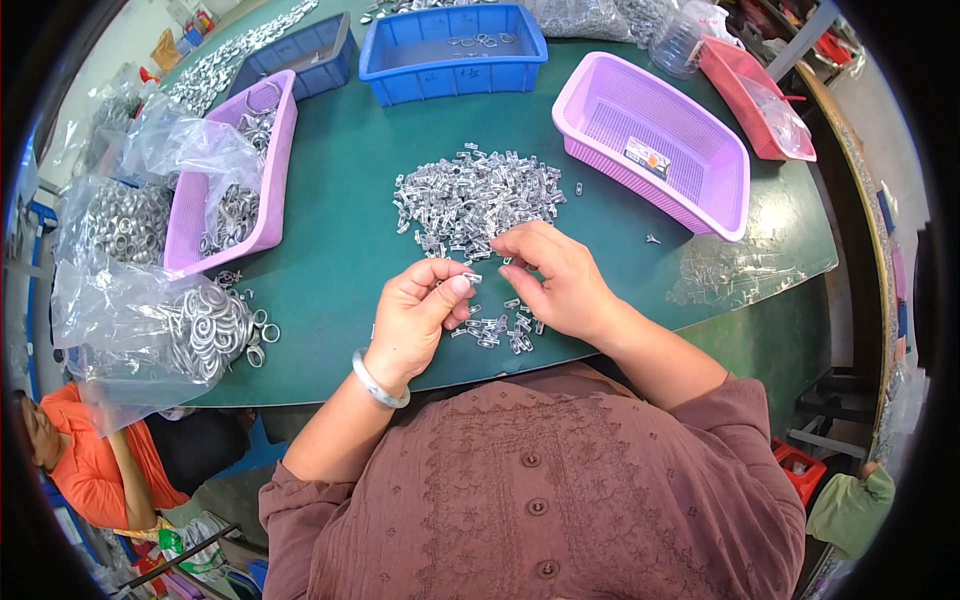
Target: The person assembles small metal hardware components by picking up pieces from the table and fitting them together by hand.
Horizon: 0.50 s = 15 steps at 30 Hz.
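Between the thumb and fingers of my left hand (420,305) is a small silvery metal part (472,278), oblong with a hole in it. My right hand (555,275) is bent at the near edge of a large heap of similar metal parts (480,195); its thumb and forefinger are close together around a small metal piece (507,261). A smaller cluster of metal parts (510,330) lies between my hands, close to the table's near edge. A pale bangle (380,380) circles my left wrist.
A pink basket (650,145) with a label stands right, a red tray (760,100) beyond it. Blue bins (455,85) stand at the back. Left, a pink basket (270,215) and a plastic bag (120,310) hold metal rings. A person in orange (100,460) sits at lower left.
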Tool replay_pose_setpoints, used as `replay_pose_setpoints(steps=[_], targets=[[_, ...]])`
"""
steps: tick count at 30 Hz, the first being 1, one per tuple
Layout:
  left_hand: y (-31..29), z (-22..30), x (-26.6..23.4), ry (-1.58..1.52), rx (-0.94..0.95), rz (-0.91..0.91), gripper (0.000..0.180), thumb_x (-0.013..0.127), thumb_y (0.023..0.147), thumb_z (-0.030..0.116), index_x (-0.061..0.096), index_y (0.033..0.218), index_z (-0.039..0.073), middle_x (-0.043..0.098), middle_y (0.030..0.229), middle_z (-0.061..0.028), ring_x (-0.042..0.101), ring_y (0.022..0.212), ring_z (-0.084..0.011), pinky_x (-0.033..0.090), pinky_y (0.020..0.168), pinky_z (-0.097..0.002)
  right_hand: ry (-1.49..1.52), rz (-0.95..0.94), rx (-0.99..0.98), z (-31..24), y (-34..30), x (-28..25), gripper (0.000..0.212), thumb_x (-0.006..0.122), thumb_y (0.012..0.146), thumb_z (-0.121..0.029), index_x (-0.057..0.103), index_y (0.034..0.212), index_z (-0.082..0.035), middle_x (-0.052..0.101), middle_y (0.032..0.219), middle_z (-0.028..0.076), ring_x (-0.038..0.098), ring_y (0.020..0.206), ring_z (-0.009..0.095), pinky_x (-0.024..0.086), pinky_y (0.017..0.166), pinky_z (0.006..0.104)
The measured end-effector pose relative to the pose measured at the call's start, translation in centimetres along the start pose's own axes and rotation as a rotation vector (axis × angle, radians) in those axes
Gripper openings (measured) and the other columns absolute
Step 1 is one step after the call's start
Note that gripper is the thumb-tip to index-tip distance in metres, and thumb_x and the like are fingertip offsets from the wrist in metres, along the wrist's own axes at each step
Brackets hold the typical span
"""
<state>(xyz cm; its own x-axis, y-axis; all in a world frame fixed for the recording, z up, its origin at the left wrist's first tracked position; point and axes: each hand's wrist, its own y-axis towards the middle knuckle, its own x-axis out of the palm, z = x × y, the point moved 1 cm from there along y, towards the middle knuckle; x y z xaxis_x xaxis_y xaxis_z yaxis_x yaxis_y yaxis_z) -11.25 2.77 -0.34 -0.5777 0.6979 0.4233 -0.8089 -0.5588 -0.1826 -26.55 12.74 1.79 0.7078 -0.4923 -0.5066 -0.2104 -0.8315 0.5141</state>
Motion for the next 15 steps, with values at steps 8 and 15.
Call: replay_pose_setpoints(steps=[8,15], targets=[[-0.2,0.6,-0.8,-0.219,-0.03,-0.016,0.009,0.05,0.085,0.006,0.054,0.092,0.003,0.059,0.088,-0.0089,0.056,0.069,-0.0128,0.045,0.059,-0.0229,-0.322,-0.126,0.021,1.2,0.1,0.3,0.005,0.06,0.072,-0.008,0.06,0.076,-0.007,0.049,0.073,0.007,0.053,0.073,0.026,0.044,0.063,0.0361],[-0.1,1.0,-1.0,-0.276,-0.07,-0.03,0.015,0.046,0.084,0.006,0.053,0.097,0.002,0.059,0.093,-0.0104,0.058,0.075,-0.0166,0.049,0.068,-0.0268,-0.491,-0.156,-0.049,1.7,0.9,1.4,0.004,0.06,0.07,-0.011,0.058,0.069,-0.007,0.05,0.073,0.006,0.053,0.072,0.024,0.042,0.063,0.0355]])
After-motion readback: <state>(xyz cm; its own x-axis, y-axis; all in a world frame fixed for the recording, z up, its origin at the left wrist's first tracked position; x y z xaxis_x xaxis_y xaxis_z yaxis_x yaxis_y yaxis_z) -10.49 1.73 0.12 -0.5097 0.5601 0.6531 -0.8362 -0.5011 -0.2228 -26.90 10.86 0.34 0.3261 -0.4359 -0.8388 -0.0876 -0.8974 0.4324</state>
